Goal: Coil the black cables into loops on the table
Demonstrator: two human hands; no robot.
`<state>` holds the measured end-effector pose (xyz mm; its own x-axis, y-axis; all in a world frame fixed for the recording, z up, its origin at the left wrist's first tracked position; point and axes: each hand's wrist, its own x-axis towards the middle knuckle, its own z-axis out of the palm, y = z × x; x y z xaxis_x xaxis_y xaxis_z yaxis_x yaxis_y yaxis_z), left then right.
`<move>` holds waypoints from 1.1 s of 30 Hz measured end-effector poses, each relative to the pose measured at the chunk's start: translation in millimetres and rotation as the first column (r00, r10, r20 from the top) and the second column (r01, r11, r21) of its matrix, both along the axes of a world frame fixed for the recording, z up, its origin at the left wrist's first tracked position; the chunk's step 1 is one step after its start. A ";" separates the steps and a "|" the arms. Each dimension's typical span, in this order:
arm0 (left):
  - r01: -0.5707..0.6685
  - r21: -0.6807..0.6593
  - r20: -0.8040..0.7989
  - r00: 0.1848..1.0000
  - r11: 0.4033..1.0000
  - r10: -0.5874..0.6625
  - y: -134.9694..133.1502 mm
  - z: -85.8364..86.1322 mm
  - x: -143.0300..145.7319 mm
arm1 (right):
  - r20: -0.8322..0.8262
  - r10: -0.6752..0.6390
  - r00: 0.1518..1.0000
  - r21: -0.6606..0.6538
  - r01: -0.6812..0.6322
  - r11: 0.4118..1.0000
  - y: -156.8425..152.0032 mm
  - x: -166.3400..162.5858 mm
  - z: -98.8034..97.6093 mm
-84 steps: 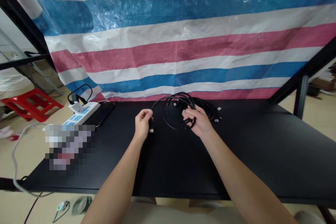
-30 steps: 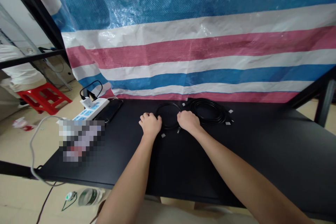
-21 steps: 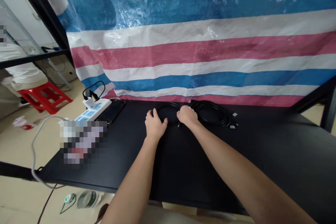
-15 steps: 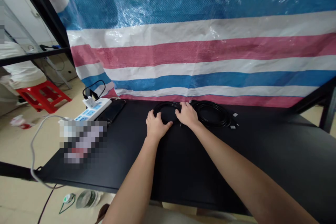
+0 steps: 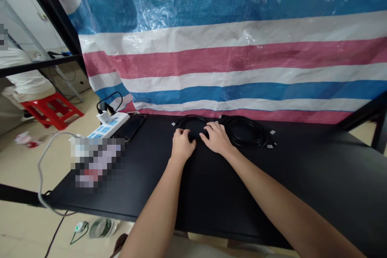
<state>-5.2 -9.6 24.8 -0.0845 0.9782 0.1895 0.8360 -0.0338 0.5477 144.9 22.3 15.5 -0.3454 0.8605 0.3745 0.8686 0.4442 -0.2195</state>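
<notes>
A small coil of black cable lies flat at the back of the black table. My left hand rests on the coil's near left edge, fingers stretched out and flat. On the coil's right side lies my right hand, its fingers also spread and flat. Neither hand grips anything. Just to the right sits a larger bundle of coiled black cables with white tags at their ends.
A white power strip and a dark phone lie at the table's back left, next to a blurred object. A striped tarp hangs behind the table. A red stool stands on the floor at left.
I coiled the cable, laid it down left of the larger bundle and slid it back. My hands went from closed on it to lying flat.
</notes>
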 end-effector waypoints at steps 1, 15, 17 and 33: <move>-0.018 0.001 0.004 1.000 1.000 0.018 0.4 -0.3 0.0 | -0.002 0.005 1.000 0.014 -0.005 1.000 -0.2 0.4 0.3; -0.107 -0.017 -0.088 0.991 0.994 0.105 -5.3 8.3 5.3 | -0.025 -0.008 1.000 0.003 0.008 1.000 -6.6 -3.4 7.6; -0.090 -0.022 -0.068 0.994 0.996 0.088 -5.8 7.3 5.4 | -0.061 0.006 0.998 0.028 -0.004 1.000 -9.5 3.9 8.9; -0.012 0.038 0.086 0.996 0.999 0.009 -4.6 1.2 9.4 | -0.409 -0.656 0.635 -0.149 0.662 0.734 -29.7 129.9 27.0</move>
<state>4.2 -14.3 26.0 -0.1120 0.9693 0.2190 0.7865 -0.0482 0.6158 274.8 -7.3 42.5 0.4996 0.7924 0.3501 0.7583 -0.2047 -0.6189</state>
